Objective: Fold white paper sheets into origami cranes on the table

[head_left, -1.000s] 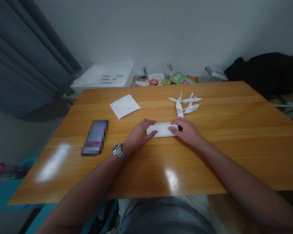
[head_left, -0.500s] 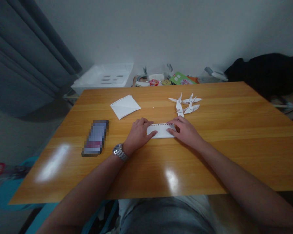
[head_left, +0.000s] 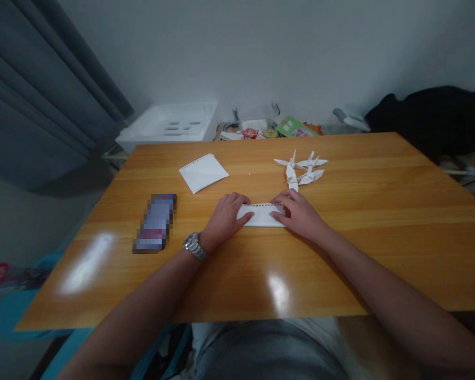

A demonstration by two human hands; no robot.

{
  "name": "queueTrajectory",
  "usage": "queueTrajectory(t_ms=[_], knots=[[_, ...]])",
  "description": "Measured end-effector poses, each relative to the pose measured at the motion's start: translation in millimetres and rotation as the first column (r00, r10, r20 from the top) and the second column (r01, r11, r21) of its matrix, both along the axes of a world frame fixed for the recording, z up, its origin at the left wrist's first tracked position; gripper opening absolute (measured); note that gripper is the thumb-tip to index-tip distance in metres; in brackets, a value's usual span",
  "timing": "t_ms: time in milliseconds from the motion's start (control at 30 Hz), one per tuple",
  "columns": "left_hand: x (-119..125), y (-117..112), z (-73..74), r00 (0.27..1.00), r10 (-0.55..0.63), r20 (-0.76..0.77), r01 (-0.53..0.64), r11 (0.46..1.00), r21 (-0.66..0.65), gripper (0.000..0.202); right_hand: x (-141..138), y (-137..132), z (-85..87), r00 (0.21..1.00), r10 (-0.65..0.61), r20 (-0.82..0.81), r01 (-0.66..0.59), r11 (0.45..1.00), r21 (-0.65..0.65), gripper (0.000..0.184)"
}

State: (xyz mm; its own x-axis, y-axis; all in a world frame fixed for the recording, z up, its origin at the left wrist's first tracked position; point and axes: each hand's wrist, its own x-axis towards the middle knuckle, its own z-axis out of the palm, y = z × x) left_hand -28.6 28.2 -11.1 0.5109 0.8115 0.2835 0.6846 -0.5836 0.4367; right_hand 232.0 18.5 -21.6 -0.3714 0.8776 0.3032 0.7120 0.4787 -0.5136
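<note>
Between my hands a folded sheet of white paper [head_left: 261, 215] lies on the wooden table, a row of punched holes along its far edge. My left hand [head_left: 228, 217] grips its left end, thumb on top and fingers at the far edge. On the right end, my right hand [head_left: 296, 212] holds the paper the same way, thumb on the near part and fingers curled at the holed edge. Just beyond my right hand sit several folded white paper cranes [head_left: 291, 174]. A silver wristwatch [head_left: 196, 246] is on my left wrist.
A stack of white punched paper [head_left: 204, 173] lies at the back left of the table [head_left: 380, 253]. Left of my hand is a blurred-out phone [head_left: 156, 222]. Behind the table stand a white plastic tray [head_left: 174, 122] and a green booklet [head_left: 295, 127] among clutter.
The folded paper has shifted very slightly toward me, with both hands still on its ends. Everything else on the table stays where it was.
</note>
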Motion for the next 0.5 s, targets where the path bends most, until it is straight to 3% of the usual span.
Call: queueTrajectory(t_ms=[300,500], knots=[[1,-1,4.2,0.987,-0.02,0.159,0.046,0.986,-0.159,0.013,-2,-2,3.7,0.999,0.003,-0.037,-0.003,1.0,0.004,0.016],[1,-4,4.0,0.951,0.054,0.304,0.011,0.978,-0.209,0.021,-4,-6,10.8,0.98,-0.022,-0.197,0.0,0.994,-0.112,0.018]])
